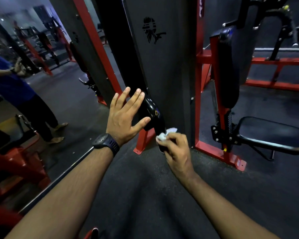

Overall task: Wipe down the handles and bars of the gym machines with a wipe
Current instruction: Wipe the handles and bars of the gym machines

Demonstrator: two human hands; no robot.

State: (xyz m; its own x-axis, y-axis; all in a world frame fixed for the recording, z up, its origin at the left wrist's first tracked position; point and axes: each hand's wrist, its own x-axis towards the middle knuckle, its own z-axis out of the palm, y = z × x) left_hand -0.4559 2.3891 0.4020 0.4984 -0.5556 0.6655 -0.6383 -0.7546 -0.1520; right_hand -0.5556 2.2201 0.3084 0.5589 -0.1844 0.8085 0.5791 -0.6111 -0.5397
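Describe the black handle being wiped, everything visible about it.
The black handle is a thick, glossy bar, plastic or coated metal by its sheen, with a bend midway. It slants down in front of the grey machine panel. The left hand, fingers spread, touches its upper part. The right hand holds a crumpled white wipe against its lower end.

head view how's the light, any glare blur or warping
Head view throughout: dim, bluish light; a glare spot on the glossy black handle; wide-angle distortion leans the red frame post; the wipe in the right hand looks slightly motion-smeared; far background soft.
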